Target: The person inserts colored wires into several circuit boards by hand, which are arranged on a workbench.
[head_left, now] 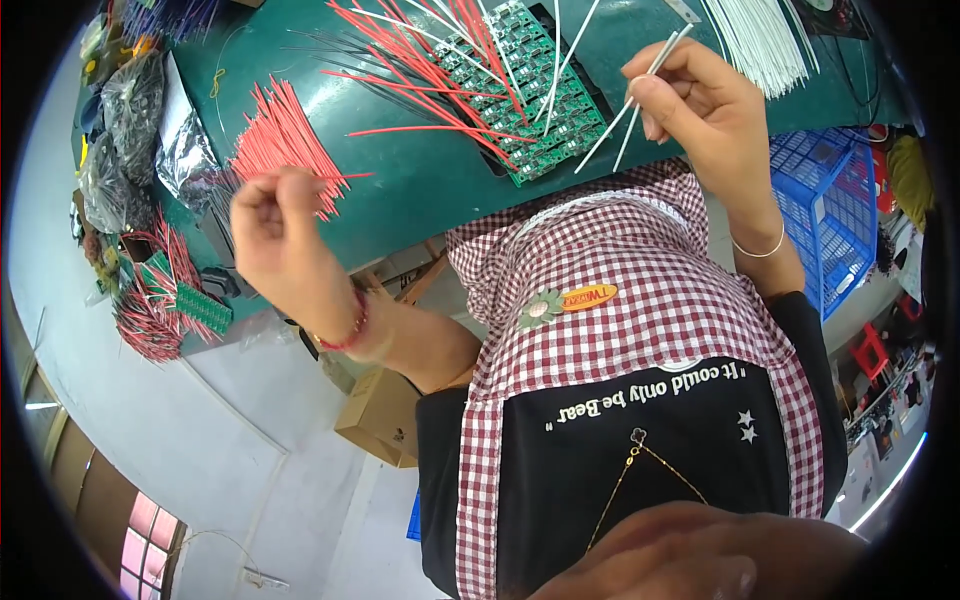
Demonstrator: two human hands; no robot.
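Note:
My left hand [278, 225] is raised at the table's left side, thumb and fingers closed on a red wire [348, 177] whose end sticks out to the right. Just beyond it lies a thick bundle of red wires [285, 135]. Between the thumb and forefinger of my right hand [705, 110] are two thin white wires [608, 138], slanting down to the left. In the middle rests a panel of green circuit boards [555, 150], with red, white and black wires spread over its far and left parts. My right hand is above and right of this panel.
A pile of white wires [765, 45] is at the far right of the green table [400, 205]. Wired boards [203, 308] and plastic bags [133, 110] crowd the left edge. A blue crate [815, 200] stands at the right, a cardboard box [380, 418] below the table.

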